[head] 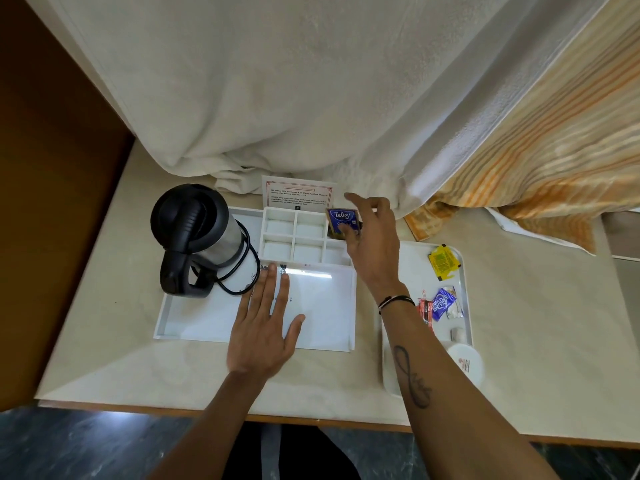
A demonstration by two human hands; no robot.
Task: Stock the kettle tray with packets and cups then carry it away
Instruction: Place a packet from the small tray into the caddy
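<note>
A white kettle tray (194,320) lies on the beige counter, with a black and steel kettle (197,233) on its left part. At the tray's back sits a white compartment grid (294,237), its cells bare. My left hand (263,327) rests flat and open on the tray's floor. My right hand (370,240) pinches a blue Tetley tea packet (343,221) just above the grid's back right cell. A second white tray (415,268) to the right holds a yellow packet (443,260), a blue packet (442,303) and red sachets (423,310).
A printed card (298,194) stands behind the grid. White cloth (277,98) and striped orange fabric (554,150) hang over the counter's back. A white cup (467,362) sits at the right tray's near end. A wooden panel (52,202) borders the left.
</note>
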